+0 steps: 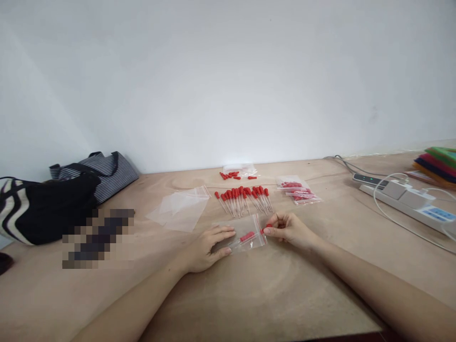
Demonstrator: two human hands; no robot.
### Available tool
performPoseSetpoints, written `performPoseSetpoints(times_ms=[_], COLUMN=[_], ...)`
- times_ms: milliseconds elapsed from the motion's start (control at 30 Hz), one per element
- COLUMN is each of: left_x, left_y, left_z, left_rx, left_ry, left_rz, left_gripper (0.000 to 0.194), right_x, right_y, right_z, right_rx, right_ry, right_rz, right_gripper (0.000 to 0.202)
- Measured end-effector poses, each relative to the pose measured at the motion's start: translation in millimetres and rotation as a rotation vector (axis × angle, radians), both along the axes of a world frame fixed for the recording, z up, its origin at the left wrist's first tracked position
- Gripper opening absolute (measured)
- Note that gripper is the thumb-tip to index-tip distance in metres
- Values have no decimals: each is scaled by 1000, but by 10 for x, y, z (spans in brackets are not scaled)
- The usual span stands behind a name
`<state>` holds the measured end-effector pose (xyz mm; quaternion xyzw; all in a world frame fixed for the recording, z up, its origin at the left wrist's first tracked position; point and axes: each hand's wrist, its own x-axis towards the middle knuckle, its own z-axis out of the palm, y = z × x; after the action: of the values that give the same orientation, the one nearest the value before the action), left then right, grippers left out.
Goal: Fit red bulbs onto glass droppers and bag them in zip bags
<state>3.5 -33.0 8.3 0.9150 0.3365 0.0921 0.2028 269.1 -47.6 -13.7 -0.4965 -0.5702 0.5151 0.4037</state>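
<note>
A clear zip bag [257, 241] with a red stripe at its mouth lies flat in front of me, its opening toward the right. Red rubber bulbs [247, 236] show inside it. My left hand [211, 247] rests on the bag's closed end, thumb and fingers apart. At the mouth, my right hand [292, 231] pinches a red-bulbed dropper [267, 228]; its lower part is hard to make out. Just beyond the bag, several glass droppers [241, 194] with red bulbs lie side by side, tips toward me.
Flat clear bags [185, 209] lie left of the droppers. Filled bags [301, 194] are stacked at right. More red-bulbed pieces [233, 175] lie near the wall. A power strip [409, 202] with cables stands far right, coloured sheets [436, 164] behind it. Dark bags [60, 204] occupy the left.
</note>
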Motion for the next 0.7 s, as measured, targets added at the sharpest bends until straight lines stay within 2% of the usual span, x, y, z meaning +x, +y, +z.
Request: performPoseSetpoints(times_ms=[200,367,500,567,700], left_x=[-3,-2,10,13,13], left_y=[4,-1,-4,-2,-5], left_z=[0,7,16,15,20], left_rx=[5,4,6,10,5], left_ry=[-19,-9,-12,-15,-22], left_rz=[-11,-9,-11,-17,-13], left_gripper=[40,40,39,39,39], right_x=[-15,-93,-166,-206,-236], right_y=[25,117,231,277,313], right_z=[-20,-43,-84,-117,-137], right_rx=[37,160,80,26,83], right_ry=[-31,26,43,34,-126], right_rz=[216,277,341,329,160], right_gripper=[33,27,29,31,28])
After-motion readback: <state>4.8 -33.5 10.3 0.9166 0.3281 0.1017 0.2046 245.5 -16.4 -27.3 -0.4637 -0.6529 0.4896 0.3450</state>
